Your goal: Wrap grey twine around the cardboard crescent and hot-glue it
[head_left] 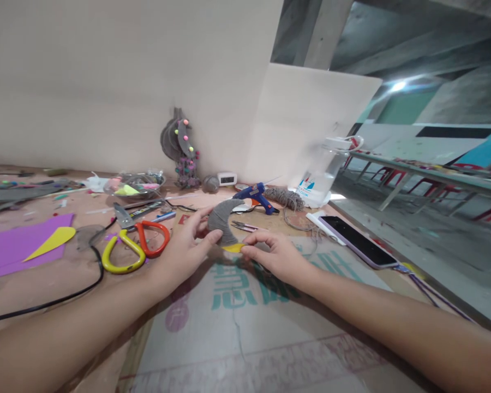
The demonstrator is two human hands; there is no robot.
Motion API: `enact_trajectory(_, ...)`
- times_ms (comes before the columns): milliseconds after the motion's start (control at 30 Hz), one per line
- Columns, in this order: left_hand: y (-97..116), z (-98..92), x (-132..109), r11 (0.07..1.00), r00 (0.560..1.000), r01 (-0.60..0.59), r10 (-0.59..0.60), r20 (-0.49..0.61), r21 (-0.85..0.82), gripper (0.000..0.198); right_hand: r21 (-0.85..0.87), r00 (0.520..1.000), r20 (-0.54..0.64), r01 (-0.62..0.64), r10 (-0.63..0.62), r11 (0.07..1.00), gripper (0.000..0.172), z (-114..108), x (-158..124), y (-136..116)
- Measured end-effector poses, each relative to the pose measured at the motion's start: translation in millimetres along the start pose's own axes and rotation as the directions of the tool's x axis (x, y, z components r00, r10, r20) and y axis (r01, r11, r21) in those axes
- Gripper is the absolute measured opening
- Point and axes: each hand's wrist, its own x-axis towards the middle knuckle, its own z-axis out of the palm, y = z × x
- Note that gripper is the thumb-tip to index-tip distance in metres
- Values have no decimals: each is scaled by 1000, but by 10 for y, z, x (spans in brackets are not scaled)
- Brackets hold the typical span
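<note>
A crescent wrapped in grey yarn is held above the printed board. My left hand grips its outer curve, with the thumb across the near face. At the lower end a yellow tip shows bare, and my right hand pinches there between thumb and fingers. Whether a yarn end is also in that pinch, I cannot tell. Just behind the crescent lie small thread snips and a blue glue gun. A ball of grey yarn rests beside the gun, loose strands trailing right.
Scissors with yellow and red handles, a utility knife and purple sheets lie left. A hanging crescent ornament stands against the wall. On the right are a phone and a water bottle near the table edge.
</note>
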Motion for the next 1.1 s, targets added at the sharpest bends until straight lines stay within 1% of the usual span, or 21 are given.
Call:
enact_trajectory(67,-5,0,0,1000,1000,13,-13,7,-25,49,8,1000,14,-1,1,1000,17,0,2,-12)
enact_trajectory(133,-10,5,-7,999,1000,16,-16,-9,-41,53,17,1000,23,-4,4,1000,19,-2,6,-16)
enact_trajectory(200,-14,10,-19,1000,1000,12,-13,-24,-24,56,27,999,32,-9,9,1000,20,-6,10,-8)
enact_trajectory(233,-14,10,-26,1000,1000,6,-6,-26,0,54,27,999,35,-10,9,1000,20,-7,11,-1)
enact_trajectory(300,-9,6,-41,995,999,-20,24,-30,101,41,21,999,39,1,-1,1000,22,-10,13,15)
enact_trajectory(367,3,-6,-56,970,998,-49,59,-35,238,27,8,999,33,12,-13,1000,24,-11,15,32)
enact_trajectory(433,18,-17,-66,938,997,-59,71,-21,342,20,-4,1000,24,12,-12,1000,26,-10,18,48)
enact_trajectory(467,26,-21,-70,930,997,-61,70,-13,362,19,-9,1000,17,11,-11,1000,27,-9,20,56)
enact_trajectory(567,47,-23,-72,927,999,-53,50,19,371,19,-3,1000,2,7,-7,1000,27,-5,27,77)
enact_trajectory(700,65,-21,-67,926,999,-37,30,24,377,19,25,1000,-5,-23,23,999,24,0,34,98)
enact_trajectory(767,68,-23,-68,937,999,-26,18,28,348,21,35,1000,-9,-26,27,999,25,2,37,108)
enact_trajectory(933,46,-10,-74,967,995,40,-61,76,253,26,68,998,0,-64,64,996,30,-4,40,122)
enact_trajectory(1033,29,11,-66,970,994,50,-71,82,239,35,85,997,0,-78,78,993,29,-9,40,110)
enact_trajectory(1100,26,19,-58,969,994,42,-64,85,245,33,88,997,7,-83,83,993,29,-10,39,99)
